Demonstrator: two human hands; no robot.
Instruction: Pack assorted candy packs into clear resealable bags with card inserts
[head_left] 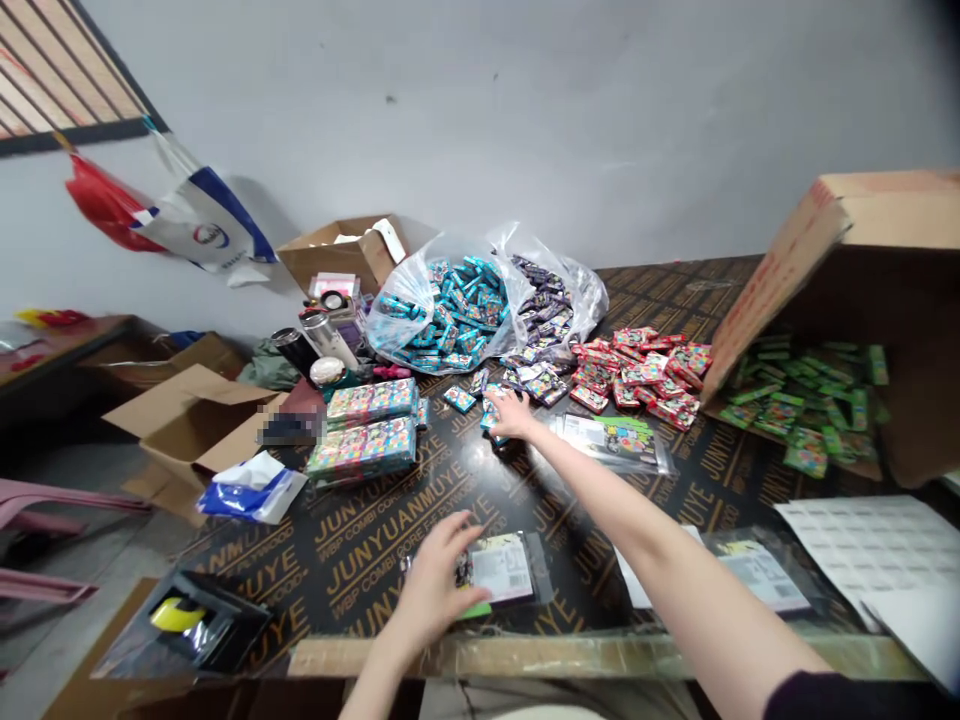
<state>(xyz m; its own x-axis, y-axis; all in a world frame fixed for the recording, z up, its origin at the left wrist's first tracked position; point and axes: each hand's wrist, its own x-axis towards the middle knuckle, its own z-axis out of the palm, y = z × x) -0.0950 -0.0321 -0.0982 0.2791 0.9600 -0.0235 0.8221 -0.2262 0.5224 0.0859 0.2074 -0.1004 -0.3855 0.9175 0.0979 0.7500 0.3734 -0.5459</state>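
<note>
My right hand (511, 414) reaches to the middle of the table, its fingers closed around a small blue packet (491, 408). Another blue packet (459, 399) lies just left of it, and purple packets (544, 382) lie to its right. Close to the front edge, my left hand (435, 578) has thumb and fingers spread at the left end of a clear plastic sleeve with a printed card (504, 570). Something green shows under the thumb; the palm side of this hand is hidden.
Clear bags of blue packets (465, 305) and purple packets stand at the back. Red packets (649, 370) are heaped to their right, beside a tipped carton (795, 270) with green packets. Wrapped stacks (364, 447) sit left. A tape dispenser (202, 620) occupies the front left corner; label sheets (885, 550) lie right.
</note>
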